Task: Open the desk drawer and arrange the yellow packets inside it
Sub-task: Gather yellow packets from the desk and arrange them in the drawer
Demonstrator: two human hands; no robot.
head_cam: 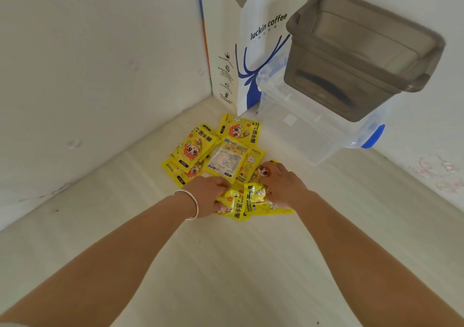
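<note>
Several yellow hand-warmer packets [221,150] with a cartoon face lie in a loose pile on the pale desk top [226,264], near the back corner. One packet [227,159] lies with its white label side up. My left hand [207,196], with a silver bangle on the wrist, grips the nearest packets [238,204] from the left. My right hand [282,184] holds the same near packets [256,198] from the right, fingers curled over them. No drawer is in view.
A white and blue Luckin Coffee paper bag [251,50] stands in the back corner. To its right a grey plastic tub [361,55] sits on a clear lidded box [319,125] with a blue clip. White walls close in on the left and the right.
</note>
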